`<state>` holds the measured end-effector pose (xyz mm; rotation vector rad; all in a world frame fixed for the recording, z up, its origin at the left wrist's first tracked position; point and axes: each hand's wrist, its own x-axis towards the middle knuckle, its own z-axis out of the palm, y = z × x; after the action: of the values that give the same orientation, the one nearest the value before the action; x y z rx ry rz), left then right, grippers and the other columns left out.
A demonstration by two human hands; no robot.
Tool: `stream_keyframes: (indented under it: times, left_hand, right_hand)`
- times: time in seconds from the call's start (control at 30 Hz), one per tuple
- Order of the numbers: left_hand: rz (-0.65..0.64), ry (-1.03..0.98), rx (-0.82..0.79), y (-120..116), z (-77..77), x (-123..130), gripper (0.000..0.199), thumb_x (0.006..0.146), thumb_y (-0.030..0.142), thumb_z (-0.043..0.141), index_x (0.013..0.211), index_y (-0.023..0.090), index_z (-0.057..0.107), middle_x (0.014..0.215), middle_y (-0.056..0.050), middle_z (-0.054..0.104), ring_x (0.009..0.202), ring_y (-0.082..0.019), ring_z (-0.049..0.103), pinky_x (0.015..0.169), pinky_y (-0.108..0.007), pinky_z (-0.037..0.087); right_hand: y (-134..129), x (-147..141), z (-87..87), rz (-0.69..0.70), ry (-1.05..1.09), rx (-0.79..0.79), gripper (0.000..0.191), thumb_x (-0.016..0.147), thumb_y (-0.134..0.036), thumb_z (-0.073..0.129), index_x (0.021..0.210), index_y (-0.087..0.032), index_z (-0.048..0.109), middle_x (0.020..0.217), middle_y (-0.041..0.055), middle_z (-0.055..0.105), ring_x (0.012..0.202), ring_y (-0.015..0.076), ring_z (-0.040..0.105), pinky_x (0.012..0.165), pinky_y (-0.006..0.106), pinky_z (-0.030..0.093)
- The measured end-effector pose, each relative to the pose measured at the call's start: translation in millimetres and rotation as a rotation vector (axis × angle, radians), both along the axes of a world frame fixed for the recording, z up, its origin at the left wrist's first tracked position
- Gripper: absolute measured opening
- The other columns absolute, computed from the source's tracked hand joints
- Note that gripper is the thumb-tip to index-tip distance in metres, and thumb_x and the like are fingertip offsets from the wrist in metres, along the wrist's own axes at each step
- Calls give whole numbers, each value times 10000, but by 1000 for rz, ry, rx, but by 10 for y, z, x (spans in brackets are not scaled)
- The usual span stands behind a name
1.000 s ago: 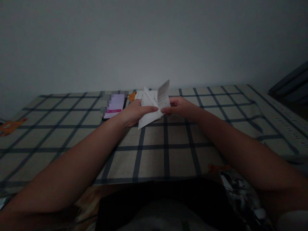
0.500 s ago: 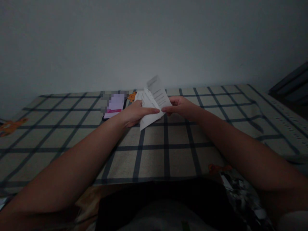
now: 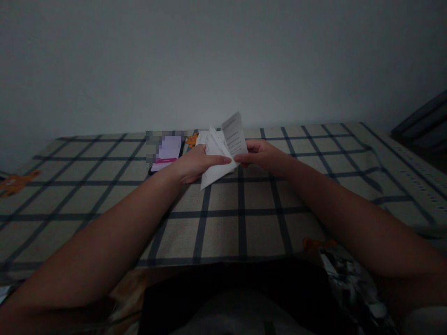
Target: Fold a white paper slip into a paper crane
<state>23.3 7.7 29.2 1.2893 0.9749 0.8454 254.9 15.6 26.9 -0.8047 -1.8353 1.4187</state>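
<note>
A folded sheet of printed paper (image 3: 218, 172) is held up over the table between both hands. My left hand (image 3: 200, 163) pinches its left part, thumb on top and fingers underneath. From the other side, my right hand (image 3: 260, 152) grips the paper near the fold, its thumb tip close to the left thumb. A flap with lines of print stands up beside the right fingers. Behind the left hand, more white paper shows in part on the cloth. The fingers under the sheet are hidden.
A phone with a lit screen (image 3: 166, 156) lies left of the hands. The table wears a checked cloth (image 3: 220, 232) with orange animal figures. A pale wall (image 3: 223, 60) rises behind it. Something dark and slatted (image 3: 424, 114) stands at the far right.
The printed flap has swung to the right and stands more upright. The paper's lower left corner has shifted slightly left. Both hands have stayed nearly in place.
</note>
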Motion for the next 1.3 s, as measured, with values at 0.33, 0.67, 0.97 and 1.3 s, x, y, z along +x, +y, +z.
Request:
stream_keyframes:
  times: [0.33,0.67,0.97,1.3]
  left_hand:
    - [98,-7,-52,4,21,23,551,560,216,950,1070,123,761,1123,-168,801,902,-276,783,854,-392,639]
    - [43,-57,2,13,25,48,569,635,268,926,1159,139,744,1173,-160,785,982,-286,770,944,-441,620]
    - [242,44,625,219,-131,-28,663,648,402,914,1264,269,707,1479,-109,615,1313,-299,617,1026,-441,561]
    - [118,234,529,-92,79,63,382,782,529,803,930,179,842,962,-83,813,937,-237,732,894,-340,574]
  right_hand:
    - [-68,10,58,-59,-56,0,315,782,-411,846,834,-155,669,739,2,664,682,117,588,659,252,496]
    - [-8,4,30,-73,-48,-19,361,762,-445,834,869,-130,692,737,3,644,676,118,567,625,253,445]
    - [22,-19,-30,-78,138,18,394,758,-476,856,886,-141,695,781,3,664,678,98,555,646,238,480]
    - [27,-20,-42,-101,147,15,400,737,-489,880,865,-144,723,813,23,707,691,102,588,655,238,502]
